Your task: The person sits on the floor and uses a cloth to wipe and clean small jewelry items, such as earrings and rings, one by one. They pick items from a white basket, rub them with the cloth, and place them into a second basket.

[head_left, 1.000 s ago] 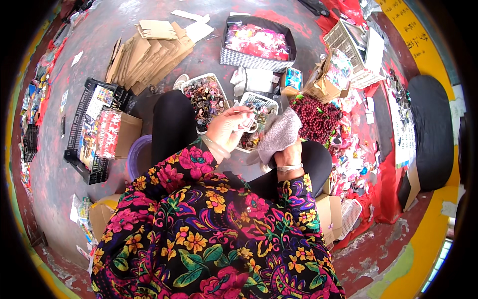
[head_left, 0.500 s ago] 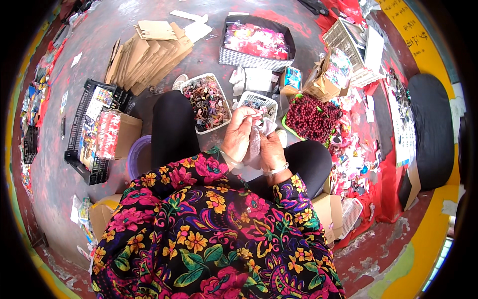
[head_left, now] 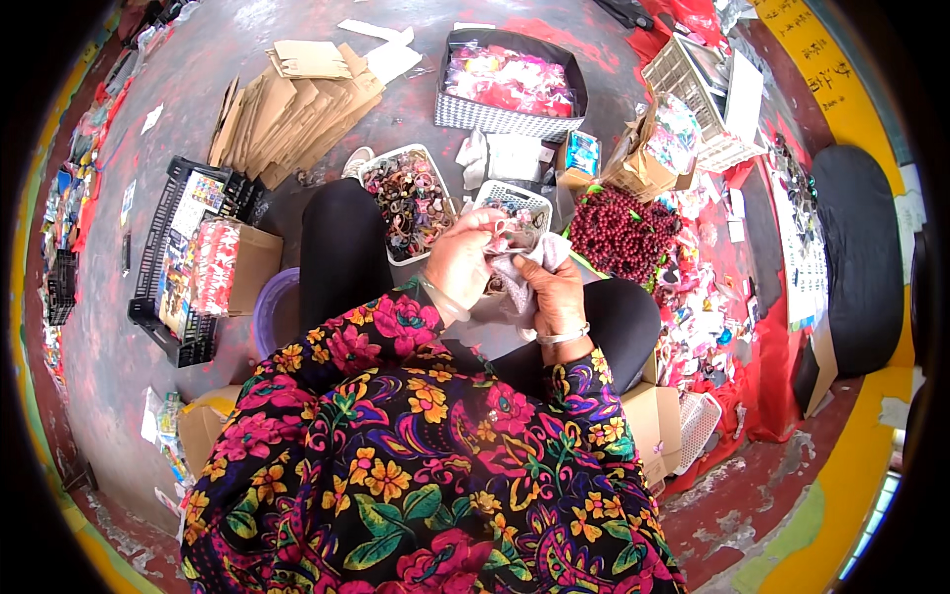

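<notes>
In front of my lap, my left hand (head_left: 460,265) is closed, its fingertips pinching a small pinkish item that I cannot make out clearly. Close beside it, my right hand (head_left: 558,299) grips a greyish-pink cloth (head_left: 517,284), thumb on top. The cloth hangs bunched between both hands and touches the left fingers. Just beyond is a small white basket (head_left: 537,201) of small items, partly hidden by my hands. A larger white basket (head_left: 443,178) full of mixed hair ties stands left of it. To the right lies a heap of dark red beads (head_left: 623,230).
A checked box (head_left: 500,122) of pink packets stands farther off. Flattened cardboard (head_left: 297,114) and a black crate (head_left: 148,287) are on the left, near a purple bucket (head_left: 265,315). Loose small goods lie on red cloth (head_left: 772,386) at right, beside cartons.
My hands have moved slightly apart. The cloth, hanging down before, is now lifted and bunched in my right hand, its thumb over the top. My left hand has turned and shifted a little left.
</notes>
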Demonstrator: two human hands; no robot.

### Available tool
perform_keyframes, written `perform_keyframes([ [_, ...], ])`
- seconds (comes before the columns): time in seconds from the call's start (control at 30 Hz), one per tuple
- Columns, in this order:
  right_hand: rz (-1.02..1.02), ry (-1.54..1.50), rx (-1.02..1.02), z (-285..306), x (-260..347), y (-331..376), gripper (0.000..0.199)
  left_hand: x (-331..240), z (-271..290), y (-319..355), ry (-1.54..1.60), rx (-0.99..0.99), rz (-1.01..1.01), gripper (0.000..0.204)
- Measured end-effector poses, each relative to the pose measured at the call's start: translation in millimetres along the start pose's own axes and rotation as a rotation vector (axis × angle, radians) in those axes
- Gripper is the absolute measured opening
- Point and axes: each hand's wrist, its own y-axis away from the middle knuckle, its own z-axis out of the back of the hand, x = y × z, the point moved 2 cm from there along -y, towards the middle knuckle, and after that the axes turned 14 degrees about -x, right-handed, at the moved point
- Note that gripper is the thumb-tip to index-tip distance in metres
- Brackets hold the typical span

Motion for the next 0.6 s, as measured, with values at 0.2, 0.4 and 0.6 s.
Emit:
perform_keyframes([
  [0.2,0.148,0.077,-0.03,3.7,5.9,3.8,0.014,-1.3,-3.8,5.6,-0.127,0.123,0.31,0.016],
  [0.4,0.186,0.167,-0.004,9.1,2.3,2.1,0.009,-1.6,14.0,-2.5,-0.164,0.161,0.35,0.013],
  [0.6,0.06,0.165,0.063,10.2,7.2,3.7,0.018,-11.4,13.0,-4.6,-0.163,0.214,0.286,0.014],
])
